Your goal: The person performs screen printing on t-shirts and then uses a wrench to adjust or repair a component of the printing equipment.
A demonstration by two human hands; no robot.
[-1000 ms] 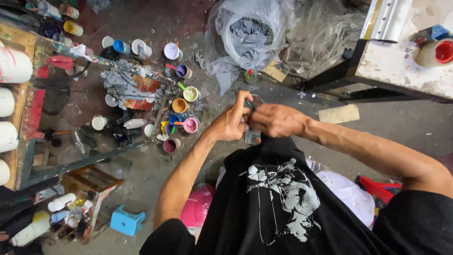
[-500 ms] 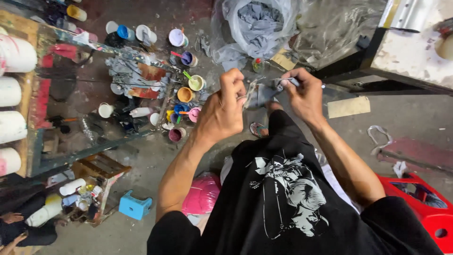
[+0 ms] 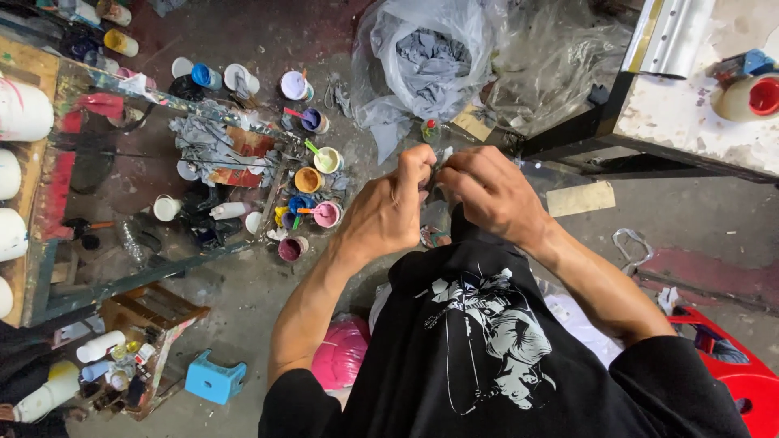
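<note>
Far left: white cylindrical tubs on a paint-smeared wooden rack. Floor, centre-left: small round paint cups, glossy, assorted colours, among crumpled grey rags. Centre: left hand and right hand meet, fingertips pinched onto a small pale scrap, possibly tape or cloth; too small to tell. Above: crinkled clear plastic bag. Right: chipped white tabletop.
</note>
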